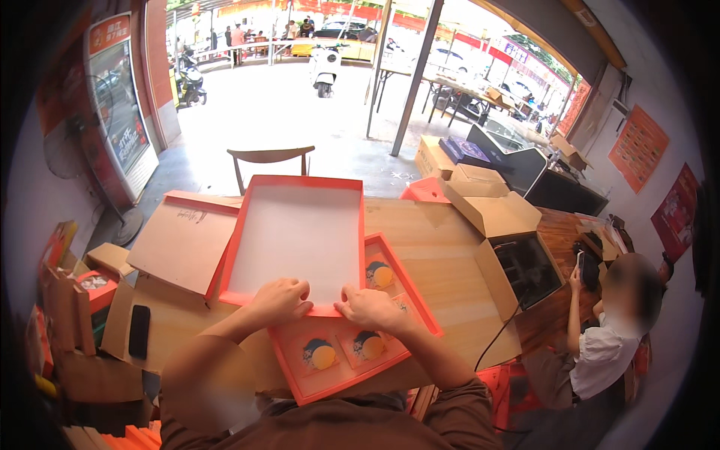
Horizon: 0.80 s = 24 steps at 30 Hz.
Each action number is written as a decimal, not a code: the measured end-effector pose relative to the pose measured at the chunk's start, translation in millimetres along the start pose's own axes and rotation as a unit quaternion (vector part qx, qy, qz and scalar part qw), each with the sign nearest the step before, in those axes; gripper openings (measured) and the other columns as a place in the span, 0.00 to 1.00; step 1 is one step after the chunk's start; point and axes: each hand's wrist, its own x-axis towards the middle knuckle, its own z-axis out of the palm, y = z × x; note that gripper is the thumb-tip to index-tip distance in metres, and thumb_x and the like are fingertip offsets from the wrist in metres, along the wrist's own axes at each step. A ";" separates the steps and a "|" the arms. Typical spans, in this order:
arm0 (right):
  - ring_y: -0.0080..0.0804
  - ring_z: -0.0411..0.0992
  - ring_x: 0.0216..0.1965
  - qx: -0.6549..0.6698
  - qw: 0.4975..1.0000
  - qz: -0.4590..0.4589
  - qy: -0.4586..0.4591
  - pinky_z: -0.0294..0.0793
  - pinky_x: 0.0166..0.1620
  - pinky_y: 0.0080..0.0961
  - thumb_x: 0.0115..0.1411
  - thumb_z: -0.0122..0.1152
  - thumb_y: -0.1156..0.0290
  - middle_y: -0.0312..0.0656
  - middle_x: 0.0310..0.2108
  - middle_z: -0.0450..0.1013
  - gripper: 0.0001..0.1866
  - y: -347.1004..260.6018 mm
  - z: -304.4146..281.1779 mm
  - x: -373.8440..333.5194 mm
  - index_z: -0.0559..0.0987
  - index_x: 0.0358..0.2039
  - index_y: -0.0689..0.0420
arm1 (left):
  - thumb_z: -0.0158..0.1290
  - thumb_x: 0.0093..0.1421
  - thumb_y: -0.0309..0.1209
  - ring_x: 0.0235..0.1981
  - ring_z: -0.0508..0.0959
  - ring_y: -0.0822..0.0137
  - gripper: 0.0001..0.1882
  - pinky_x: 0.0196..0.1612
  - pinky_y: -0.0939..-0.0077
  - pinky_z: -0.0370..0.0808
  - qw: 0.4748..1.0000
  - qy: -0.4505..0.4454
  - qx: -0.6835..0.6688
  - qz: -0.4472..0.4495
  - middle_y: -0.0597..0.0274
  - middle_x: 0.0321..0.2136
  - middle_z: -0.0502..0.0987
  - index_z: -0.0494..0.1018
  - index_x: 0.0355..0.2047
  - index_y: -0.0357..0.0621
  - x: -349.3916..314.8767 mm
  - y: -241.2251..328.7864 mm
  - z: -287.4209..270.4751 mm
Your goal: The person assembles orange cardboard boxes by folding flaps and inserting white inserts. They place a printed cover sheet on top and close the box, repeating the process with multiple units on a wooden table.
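A red box lid with a pale inside (304,236) lies open side up in front of me, tilted over a second red tray-like box. My left hand (283,301) has its fingers curled at the lid's near left edge. Beside it, my right hand (367,306) pinches the same near edge, its thumb and fingers bent over the rim. Below the lid, the red box (304,394) shows several square packets, such as one printed with a yellow disc (324,355). Part of that box is hidden under the lid and my forearms.
Left of the lid lies a flat red-edged box (184,240); a black phone (139,331) rests nearer me. To the right stands an open cardboard carton (517,270) with a dark object inside. A seated person (611,352) holds a phone at right. A wooden chair (271,157) stands beyond the table.
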 end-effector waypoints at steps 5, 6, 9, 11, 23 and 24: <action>0.55 0.83 0.43 -0.012 1.000 0.000 -0.004 0.81 0.45 0.50 0.77 0.51 0.48 0.52 0.40 0.83 0.24 -1.3 -2.6 0.5 0.76 0.49 0.59 | 0.63 0.63 0.36 0.43 0.82 0.53 0.08 0.40 0.57 0.82 0.981 0.036 0.058 0.180 0.58 0.37 0.81 0.79 0.38 0.47 -22.5 -20.0 0.1; 0.54 0.83 0.42 -0.015 1.000 -0.001 -0.011 0.81 0.44 0.49 0.77 0.52 0.48 0.51 0.41 0.83 0.24 -0.2 -2.5 -0.3 0.76 0.49 0.59 | 0.63 0.62 0.35 0.42 0.82 0.55 0.08 0.39 0.60 0.82 0.975 0.044 0.078 0.203 0.59 0.36 0.81 0.79 0.37 0.48 -25.3 -23.5 3.2; 0.52 0.82 0.40 -0.068 0.990 -0.103 0.063 0.81 0.44 0.46 0.76 0.55 0.52 0.47 0.41 0.80 0.19 15.9 11.6 -1.2 0.77 0.48 0.56 | 0.63 0.60 0.34 0.39 0.83 0.59 0.06 0.35 0.64 0.83 0.957 0.074 0.144 0.242 0.62 0.34 0.81 0.79 0.35 0.49 -25.7 -27.9 8.0; 0.48 0.82 0.38 -0.084 0.974 -0.182 0.104 0.82 0.40 0.42 0.72 0.61 0.58 0.46 0.40 0.77 0.14 31.6 18.9 -8.0 0.78 0.45 0.57 | 0.65 0.59 0.36 0.35 0.83 0.59 0.07 0.33 0.64 0.82 0.962 0.078 0.137 0.222 0.64 0.31 0.79 0.79 0.33 0.50 -27.2 -32.7 10.9; 0.40 0.81 0.32 -0.051 0.941 -0.222 0.252 0.80 0.33 0.39 0.65 0.69 0.65 0.37 0.31 0.76 0.06 61.0 32.1 -15.1 0.82 0.32 0.52 | 0.64 0.62 0.49 0.22 0.76 0.63 0.23 0.24 0.66 0.71 0.923 0.224 0.266 0.163 0.65 0.19 0.70 0.69 0.19 0.51 -66.3 -46.2 -0.2; 0.40 0.81 0.31 -0.049 0.934 -0.235 0.265 0.80 0.33 0.39 0.64 0.70 0.66 0.37 0.31 0.76 0.06 63.1 34.6 -13.4 0.82 0.32 0.51 | 0.64 0.62 0.49 0.22 0.76 0.62 0.23 0.24 0.66 0.71 0.925 0.222 0.267 0.153 0.65 0.19 0.70 0.69 0.19 0.51 -71.4 -52.7 1.5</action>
